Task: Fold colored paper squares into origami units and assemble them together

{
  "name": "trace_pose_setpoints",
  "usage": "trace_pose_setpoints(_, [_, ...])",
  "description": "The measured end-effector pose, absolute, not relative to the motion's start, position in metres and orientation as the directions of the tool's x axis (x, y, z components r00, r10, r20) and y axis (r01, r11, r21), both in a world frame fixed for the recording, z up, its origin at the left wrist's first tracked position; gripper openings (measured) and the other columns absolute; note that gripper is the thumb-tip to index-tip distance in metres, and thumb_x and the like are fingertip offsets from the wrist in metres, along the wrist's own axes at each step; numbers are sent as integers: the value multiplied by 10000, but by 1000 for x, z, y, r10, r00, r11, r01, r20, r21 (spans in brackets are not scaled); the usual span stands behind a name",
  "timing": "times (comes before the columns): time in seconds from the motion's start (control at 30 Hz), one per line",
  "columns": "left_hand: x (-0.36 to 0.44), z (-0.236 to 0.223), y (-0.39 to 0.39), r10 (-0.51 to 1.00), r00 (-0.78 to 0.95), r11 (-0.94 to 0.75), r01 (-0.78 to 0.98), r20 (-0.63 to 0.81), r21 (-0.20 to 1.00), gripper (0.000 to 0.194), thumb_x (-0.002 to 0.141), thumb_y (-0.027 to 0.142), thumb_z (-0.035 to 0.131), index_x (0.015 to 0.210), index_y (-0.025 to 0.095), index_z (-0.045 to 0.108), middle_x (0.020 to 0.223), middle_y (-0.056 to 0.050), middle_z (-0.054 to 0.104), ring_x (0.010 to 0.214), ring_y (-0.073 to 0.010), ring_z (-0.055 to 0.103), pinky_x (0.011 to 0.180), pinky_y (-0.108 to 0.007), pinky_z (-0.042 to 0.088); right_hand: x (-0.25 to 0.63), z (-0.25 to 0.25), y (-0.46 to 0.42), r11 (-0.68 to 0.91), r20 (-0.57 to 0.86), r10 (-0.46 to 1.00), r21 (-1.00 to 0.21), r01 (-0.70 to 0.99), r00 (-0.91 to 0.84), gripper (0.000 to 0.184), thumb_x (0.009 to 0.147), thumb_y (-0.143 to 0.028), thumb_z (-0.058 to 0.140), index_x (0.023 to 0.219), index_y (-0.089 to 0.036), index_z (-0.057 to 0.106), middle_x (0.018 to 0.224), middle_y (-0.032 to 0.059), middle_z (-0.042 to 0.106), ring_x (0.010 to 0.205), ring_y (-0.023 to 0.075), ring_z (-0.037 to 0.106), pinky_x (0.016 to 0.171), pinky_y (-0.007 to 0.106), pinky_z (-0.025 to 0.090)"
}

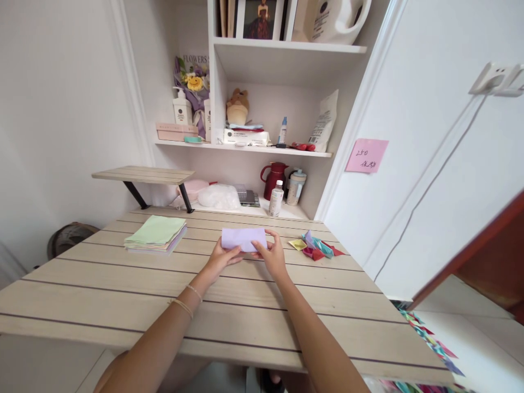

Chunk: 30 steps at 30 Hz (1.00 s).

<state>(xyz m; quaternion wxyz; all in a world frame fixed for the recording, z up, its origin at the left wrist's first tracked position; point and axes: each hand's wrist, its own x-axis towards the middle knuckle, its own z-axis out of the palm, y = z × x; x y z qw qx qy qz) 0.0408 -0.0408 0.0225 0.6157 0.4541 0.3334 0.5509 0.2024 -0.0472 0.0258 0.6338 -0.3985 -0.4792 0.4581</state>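
A folded lilac sheet of paper (242, 238) lies on the pale wooden table (123, 284), near the middle. My left hand (223, 256) pinches its near left edge. My right hand (272, 252) grips its right end, thumb and fingers closed on the paper. Both arms reach in from the bottom of the view, and my left wrist wears thin bracelets.
A stack of coloured paper (156, 233), green on top, lies to the left. Several folded paper shapes (316, 248) sit to the right. Behind stand a small raised shelf (143, 176) and a wall shelf unit with bottles and a red jug (274, 179). A pink note (367, 155) sticks on the wall.
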Motion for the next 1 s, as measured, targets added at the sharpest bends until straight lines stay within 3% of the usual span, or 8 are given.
trace_pose_setpoints(0.17, [46,20,-41,994,12,-97,-359,109,928,769,526,192,760,1187,223,369,966,-90,626,695,-186,652,672,-377,549,198,23,-50,225,212,973,-957,-182,89,1015,568,-331,729,1336,-171,83,692,-5,644,525,164,628,539,301,548])
trace_pose_setpoints(0.3, [45,20,-37,990,-75,-142,-371,123,918,899,479,136,782,1243,226,317,850,-55,649,625,-169,645,631,-358,555,195,20,-48,201,188,978,-964,-177,87,1126,495,-243,782,1354,-157,59,692,-5,640,546,172,633,553,294,550])
trace_pose_setpoints(0.5, [35,17,-31,987,-119,-144,-378,106,915,366,641,331,678,888,78,583,757,-104,669,695,-193,653,740,-350,526,197,17,-45,174,149,980,-962,-210,130,1041,588,-298,737,1360,-157,53,656,4,650,553,200,649,531,294,556])
trace_pose_setpoints(0.63, [32,17,-29,984,-143,-163,-469,107,868,367,677,397,629,876,91,588,777,-105,677,754,-204,651,769,-365,509,197,15,-43,171,149,983,-953,-251,105,1006,641,-334,698,1365,-166,20,718,22,667,593,197,657,576,310,564])
trace_pose_setpoints(0.77, [36,16,-32,994,43,-70,-472,102,879,336,629,322,694,861,100,593,834,-109,680,793,-203,643,791,-363,498,194,15,-44,192,174,980,-955,-225,98,1024,664,-360,672,1369,-161,-44,737,21,669,621,192,657,594,309,560])
trace_pose_setpoints(0.9, [38,14,-33,989,146,24,-354,30,935,280,593,244,724,781,76,602,774,-133,682,763,-212,647,767,-338,502,197,18,-48,292,292,956,-956,13,-23,955,696,-370,629,1376,-179,-13,740,15,666,613,179,646,586,303,540])
trace_pose_setpoints(1.0, [31,13,-29,996,90,17,-387,20,922,228,614,238,699,744,89,585,697,-105,671,661,-178,646,672,-296,512,205,21,-52,487,436,873,-808,331,-220,864,613,-315,704,1340,-267,241,882,25,660,663,167,633,655,303,516])
